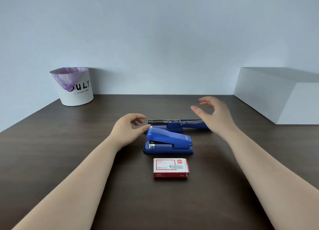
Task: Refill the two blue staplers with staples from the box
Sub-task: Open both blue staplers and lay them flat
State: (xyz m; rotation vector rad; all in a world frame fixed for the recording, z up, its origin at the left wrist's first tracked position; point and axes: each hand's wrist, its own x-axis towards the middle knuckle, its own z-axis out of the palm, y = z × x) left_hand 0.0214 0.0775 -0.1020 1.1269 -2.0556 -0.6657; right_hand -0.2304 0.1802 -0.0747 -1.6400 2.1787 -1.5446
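Dark wood-grain surface (69,160), matte. Near stapler (168,141), glossy blue plastic, rounded top, closed, flat on its base at centre. Far stapler (174,124) just behind it, folded open flat, bare metal staple channel facing up, blue lid lying out to the right. Staple box (170,168), small red-and-white cardboard, rectangular, closed, just in front of the near stapler, apart from it.

My left hand (126,128) sits at the left ends of both staplers, fingers loosely curled, holding nothing; thumb tip near the near stapler's nose, can't tell if touching. My right hand (214,116) hovers over the far stapler's open lid, fingers spread and slightly curved, empty.

Back left: white cylindrical bin (76,87) with crinkled purple liner. Right: smooth white block (279,98) against the wall.
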